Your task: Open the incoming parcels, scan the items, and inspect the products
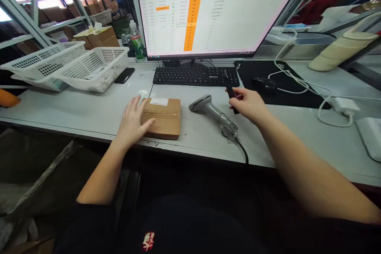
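A flat brown parcel (163, 118) with a white label lies near the front edge of the grey table (89, 107). My left hand (133, 121) rests on the parcel's left end, fingers stretched out and thumb on its top. My right hand (248, 104) is closed round a black marker pen (229, 87) that points away toward the keyboard. Between both hands lies a grey barcode scanner (212, 114) on its side, its cable running off the table edge.
A black keyboard (195, 76) and a large monitor (214, 8) with a spreadsheet stand behind. White mesh baskets (89, 67) and a phone (124, 75) are at the left, a bottle (137, 41) beside them. A black mouse mat (276, 83), mouse and white cables lie right.
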{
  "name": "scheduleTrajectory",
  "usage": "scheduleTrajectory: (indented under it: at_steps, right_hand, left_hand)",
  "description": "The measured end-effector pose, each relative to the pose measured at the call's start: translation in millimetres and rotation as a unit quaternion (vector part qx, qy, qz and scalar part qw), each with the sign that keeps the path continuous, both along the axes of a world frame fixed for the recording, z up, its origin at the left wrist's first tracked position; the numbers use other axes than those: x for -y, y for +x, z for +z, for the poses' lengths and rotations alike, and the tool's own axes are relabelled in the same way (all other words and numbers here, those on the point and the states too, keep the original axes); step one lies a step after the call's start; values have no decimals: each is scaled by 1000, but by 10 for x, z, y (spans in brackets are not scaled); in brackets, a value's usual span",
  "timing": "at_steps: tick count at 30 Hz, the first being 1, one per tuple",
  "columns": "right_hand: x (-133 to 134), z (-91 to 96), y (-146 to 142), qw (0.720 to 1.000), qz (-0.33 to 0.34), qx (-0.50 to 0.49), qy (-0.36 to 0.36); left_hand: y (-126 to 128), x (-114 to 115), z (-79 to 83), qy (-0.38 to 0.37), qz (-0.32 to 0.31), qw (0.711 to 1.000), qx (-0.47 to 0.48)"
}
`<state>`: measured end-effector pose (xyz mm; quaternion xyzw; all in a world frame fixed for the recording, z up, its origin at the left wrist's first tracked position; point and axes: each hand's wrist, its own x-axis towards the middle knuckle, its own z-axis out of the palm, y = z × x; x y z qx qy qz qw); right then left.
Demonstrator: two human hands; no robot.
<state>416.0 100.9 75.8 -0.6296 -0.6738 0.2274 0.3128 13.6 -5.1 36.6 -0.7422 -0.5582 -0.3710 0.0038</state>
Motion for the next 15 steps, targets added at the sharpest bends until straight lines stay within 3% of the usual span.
scheduleTrajectory:
  at_steps: [2,4,7,10,13,15]
  right_hand:
    - [182,156,-215,984,34,-172,-26]
    - [361,254,-491,943,85,-315,-70]
    - [600,239,-865,876,142,-422,-186]
    - [803,74,-1021,845,171,-434,-264]
    - [959,-106,-976,837,191,-416,-298]
    - [1028,-185,-915,833,202,-412,-309]
  left_hand:
    - [376,167,-21,22,-52,996,-70]
    - [732,241,-93,24,-77,990,-114]
    - [977,232,-199,39,-60,987,-144]
    - [772,258,-203,106,-66,983,-137]
    - [341,433,-195,139,-146,976,-83]
    - [89,589,-280,146,-167,973,-55]
